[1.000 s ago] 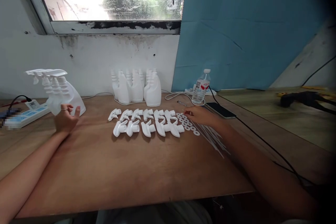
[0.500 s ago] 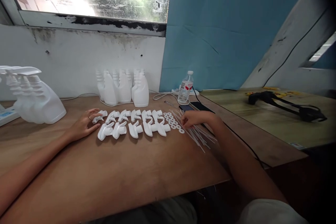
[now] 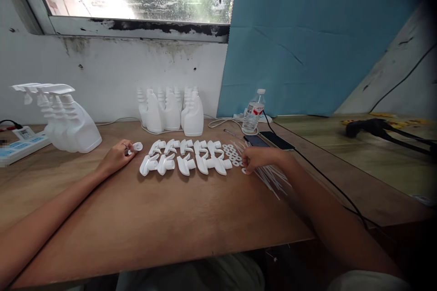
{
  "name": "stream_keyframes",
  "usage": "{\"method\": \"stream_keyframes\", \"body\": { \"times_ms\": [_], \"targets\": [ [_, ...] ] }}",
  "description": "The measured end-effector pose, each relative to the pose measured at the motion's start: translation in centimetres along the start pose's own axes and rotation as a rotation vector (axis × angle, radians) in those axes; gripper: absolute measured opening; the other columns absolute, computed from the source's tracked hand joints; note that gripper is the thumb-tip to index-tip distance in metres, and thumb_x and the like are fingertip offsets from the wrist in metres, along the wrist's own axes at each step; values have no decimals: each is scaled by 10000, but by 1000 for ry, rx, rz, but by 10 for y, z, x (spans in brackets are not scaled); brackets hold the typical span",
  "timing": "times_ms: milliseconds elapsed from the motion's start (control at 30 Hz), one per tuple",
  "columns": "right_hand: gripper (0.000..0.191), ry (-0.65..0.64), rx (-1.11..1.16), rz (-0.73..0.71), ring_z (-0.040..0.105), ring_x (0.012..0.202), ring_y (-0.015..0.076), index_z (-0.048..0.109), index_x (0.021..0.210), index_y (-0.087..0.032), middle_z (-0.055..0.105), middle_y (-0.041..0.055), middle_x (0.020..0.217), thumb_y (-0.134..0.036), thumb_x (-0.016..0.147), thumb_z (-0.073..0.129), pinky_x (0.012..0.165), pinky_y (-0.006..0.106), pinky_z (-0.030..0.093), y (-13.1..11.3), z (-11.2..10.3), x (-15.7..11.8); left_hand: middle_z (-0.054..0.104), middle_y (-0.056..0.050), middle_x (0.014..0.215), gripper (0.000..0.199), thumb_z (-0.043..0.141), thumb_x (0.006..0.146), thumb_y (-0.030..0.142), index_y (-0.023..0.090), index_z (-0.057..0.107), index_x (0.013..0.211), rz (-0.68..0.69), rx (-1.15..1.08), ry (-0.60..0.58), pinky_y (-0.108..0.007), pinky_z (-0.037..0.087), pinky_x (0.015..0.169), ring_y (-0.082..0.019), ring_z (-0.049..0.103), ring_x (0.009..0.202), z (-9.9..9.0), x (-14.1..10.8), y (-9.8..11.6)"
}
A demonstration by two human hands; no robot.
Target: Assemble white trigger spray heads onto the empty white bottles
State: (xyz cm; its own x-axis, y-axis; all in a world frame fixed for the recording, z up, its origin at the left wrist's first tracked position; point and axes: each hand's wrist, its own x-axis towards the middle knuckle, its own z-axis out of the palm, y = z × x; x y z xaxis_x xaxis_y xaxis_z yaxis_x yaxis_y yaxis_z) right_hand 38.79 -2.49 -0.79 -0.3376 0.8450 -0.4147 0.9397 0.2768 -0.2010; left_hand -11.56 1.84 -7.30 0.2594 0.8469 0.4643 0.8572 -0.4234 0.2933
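My left hand (image 3: 118, 157) is closed around a white spray trigger head (image 3: 137, 146), whose round end points to the right. To its right, two rows of white spray trigger heads (image 3: 186, 164) lie on the table. At the right end of these rows, my right hand (image 3: 254, 158) is bent down, fingers pinched on a small white washer (image 3: 243, 170) at the edge of a cluster of white washers (image 3: 231, 151). Thin white tubes (image 3: 269, 181) lie partly under my right hand and forearm.
White bottles (image 3: 193, 116) stand by the wall, and bottles with trigger heads (image 3: 78, 122) stand at left beside a power strip (image 3: 25, 148). A water bottle (image 3: 253, 113), a phone (image 3: 276, 140) and a black cable (image 3: 327, 184) are at right.
My left hand has drawn one trigger head leftward out of the back row. My right hand has shifted slightly down onto the lowest washer. The view has turned a little left.
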Motion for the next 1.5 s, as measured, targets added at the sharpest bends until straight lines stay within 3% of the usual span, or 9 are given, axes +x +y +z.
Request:
{"method": "stream_keyframes", "body": {
  "times_ms": [167,333,433,567,733,900,967,1100,1500],
  "targets": [
    [163,-21,49,-61,568,644,169,616,643,-159,622,10,640,-290,580,691,553,251,361,-3,-1,-3,665,-105,1076,259,535,831,451,194,507,835,-3,-59,208,-341,501,840,-232,646,945,-11,-7,21],
    [143,-46,155,-162,564,670,144,558,666,-163,605,-5,677,-260,636,658,607,242,399,-11,-6,-11,686,-61,976,314,608,825,463,212,498,977,19,-162,324,-321,543,735,-224,684,873,-13,-29,85],
    [208,44,341,-293,593,731,151,598,778,-158,635,15,754,-332,700,681,671,258,445,-23,-12,-19,677,-47,929,311,630,827,389,218,451,1015,135,-304,224,-257,538,584,-197,694,812,-5,-49,124],
    [325,321,577,-384,618,767,160,640,946,-161,676,56,875,-411,746,696,705,289,484,-53,-9,-24,663,-65,983,329,610,843,327,246,398,1081,244,-514,-38,-173,482,423,-195,682,856,8,-68,152],
    [215,461,743,-528,659,799,178,656,846,-159,700,63,875,-364,790,690,771,342,525,-95,18,-15,669,-26,925,324,577,874,323,257,376,1119,241,-570,-283,-194,488,452,-131,629,674,15,-75,159],
    [126,651,632,-879,626,913,175,648,822,-179,658,80,974,-283,884,617,781,327,530,-129,49,-12,614,-47,1134,273,583,862,324,261,452,1093,283,-511,-249,-211,463,454,-106,630,666,14,-77,164],
    [106,707,549,-955,612,878,161,647,847,-183,627,73,941,-243,909,586,775,313,522,-138,58,-13,642,-30,1070,283,584,857,319,267,435,1092,289,-529,-265,-219,456,452,-109,622,640,13,-78,167],
    [125,708,432,-1054,597,841,143,636,916,-172,594,85,952,-172,939,513,758,281,513,-147,70,-12,684,13,894,362,600,844,332,263,389,1130,249,-524,-333,-234,476,490,-122,608,601,13,-81,170],
    [181,614,288,-1102,561,993,177,592,998,-181,551,123,1091,-100,902,462,869,328,500,-140,72,-11,669,-29,938,200,536,896,282,233,550,1090,444,-414,-283,-266,506,707,-152,628,794,6,-77,173]
  ]
}}
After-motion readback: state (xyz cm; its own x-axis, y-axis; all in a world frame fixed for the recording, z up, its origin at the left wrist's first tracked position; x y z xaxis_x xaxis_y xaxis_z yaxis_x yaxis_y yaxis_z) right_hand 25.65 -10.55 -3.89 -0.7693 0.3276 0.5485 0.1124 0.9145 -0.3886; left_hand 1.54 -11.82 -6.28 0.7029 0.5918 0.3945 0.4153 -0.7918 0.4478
